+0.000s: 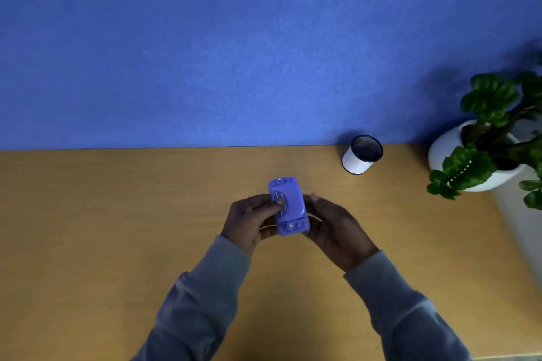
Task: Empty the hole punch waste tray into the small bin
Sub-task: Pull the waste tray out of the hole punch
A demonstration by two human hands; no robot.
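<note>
A purple hole punch (pixel 289 206) is held above the wooden table, turned so that its underside with metal pins and screws faces the camera. My left hand (pixel 250 221) grips its left side, thumb pressed on the underside. My right hand (pixel 334 227) wraps around its right side from behind. The small bin (pixel 362 154), a white cylinder with a dark rim and dark inside, stands upright at the back of the table, up and to the right of the punch. Whether the waste tray is on the punch cannot be told.
A wooden table (pixel 117 228) runs up to a blue wall (pixel 234 53). A green plant in a white pot (pixel 481 152) stands at the far right, near the bin. The table's right edge slants down past the pot.
</note>
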